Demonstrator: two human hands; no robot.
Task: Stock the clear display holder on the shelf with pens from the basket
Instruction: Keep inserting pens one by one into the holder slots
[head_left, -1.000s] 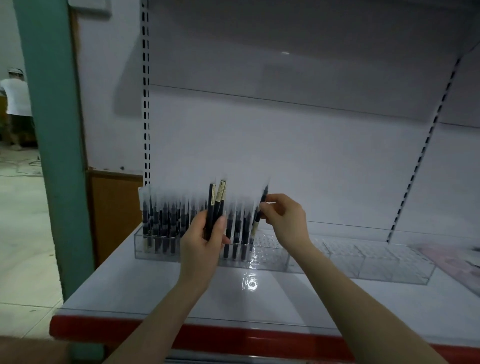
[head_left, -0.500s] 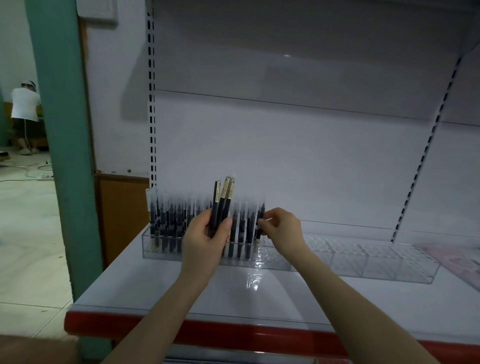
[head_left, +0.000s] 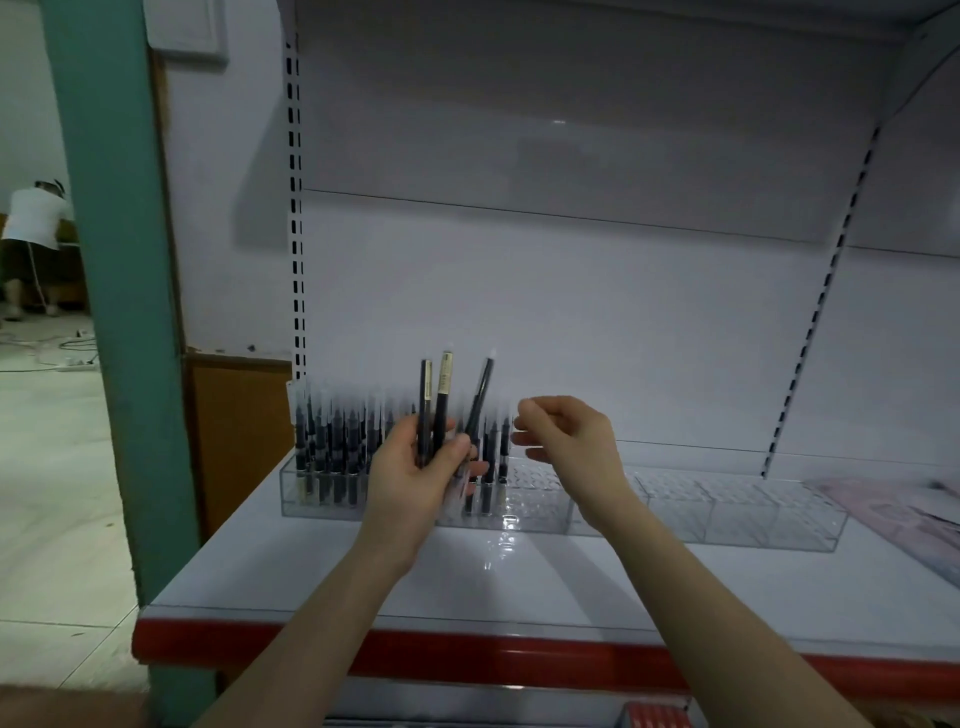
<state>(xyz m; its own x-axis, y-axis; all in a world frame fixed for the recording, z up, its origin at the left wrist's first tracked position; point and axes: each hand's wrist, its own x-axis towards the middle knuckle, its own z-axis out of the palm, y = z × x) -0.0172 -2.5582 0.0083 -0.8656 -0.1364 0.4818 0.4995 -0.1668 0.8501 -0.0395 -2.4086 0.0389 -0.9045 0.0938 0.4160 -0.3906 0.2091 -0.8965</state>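
My left hand (head_left: 415, 478) grips three pens (head_left: 441, 410) upright, just in front of the clear display holder (head_left: 727, 525) on the shelf (head_left: 571, 587). My right hand (head_left: 566, 441) is empty, fingers loosely curled, just beside them. Risk: the rightmost pen (head_left: 480, 395) splays out and looks loosely held, so it may slip or knock the stocked pens (head_left: 332, 447) when pulled. No basket in view.

Two hands: the left hand (head_left: 415, 473) grips three pens (head_left: 441, 405), and the right hand (head_left: 566, 441) holds none. One clear holder (head_left: 727, 514) on one shelf (head_left: 467, 587) carries many standing pens, too packed and blurred to count. One person (head_left: 36, 228) is far left.
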